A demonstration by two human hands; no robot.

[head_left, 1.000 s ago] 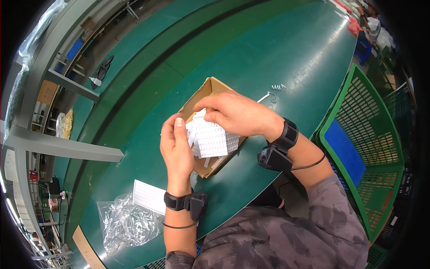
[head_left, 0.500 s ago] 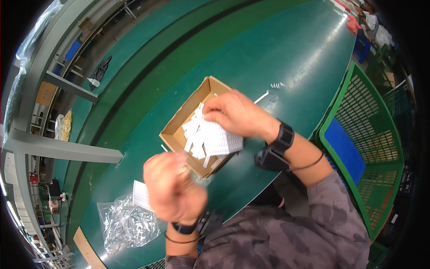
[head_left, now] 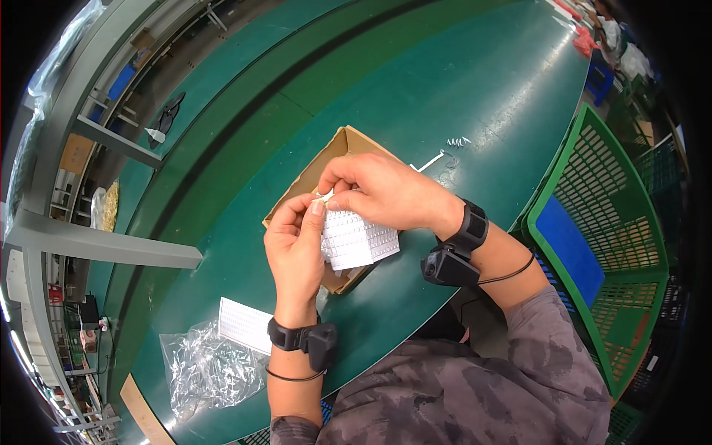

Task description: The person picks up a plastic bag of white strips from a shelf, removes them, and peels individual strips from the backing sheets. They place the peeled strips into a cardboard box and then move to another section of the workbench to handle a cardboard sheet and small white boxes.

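Over an open cardboard box [head_left: 302, 182], my two hands meet fingertip to fingertip. My left hand [head_left: 295, 241] is closed in a pinch on a small whitish piece [head_left: 325, 197], too small to name. From the right, my right hand [head_left: 382, 189] pinches the same piece between thumb and forefinger. A white printed sheet [head_left: 354, 243] with rows of small marks lies beneath my right hand, over the box; whether that hand also holds it is hidden. The box's contents are mostly covered by the hands and sheet.
Beside my left wrist lie another printed sheet [head_left: 245, 324] and a crumpled clear plastic bag [head_left: 211, 371]. Beyond the box are a white strip [head_left: 432, 161] and a white coil [head_left: 458, 142]. A green crate [head_left: 604, 245] stands right; a grey beam [head_left: 111, 241] juts in left.
My left hand has moved up and right to meet my right hand above the box. The printed sheet has shifted slightly, and the white pieces in the box are now mostly covered.
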